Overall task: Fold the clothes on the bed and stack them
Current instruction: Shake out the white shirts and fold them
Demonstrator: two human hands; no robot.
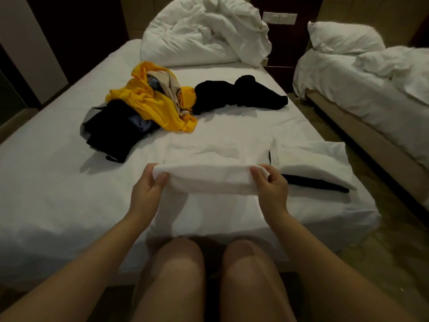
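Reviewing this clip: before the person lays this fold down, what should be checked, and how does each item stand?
1. Left hand grip on the white garment: ok, fingers curled round its edge.
2. Right hand grip on the other end: ok.
3. Held edge level between the hands: ok.
4. Landing area free of the yellow garment: ok, it lies apart.
5. Far half smooth: cannot tell, white on the white bed.
6. Folded white piece out of the way: ok, beside the right hand.
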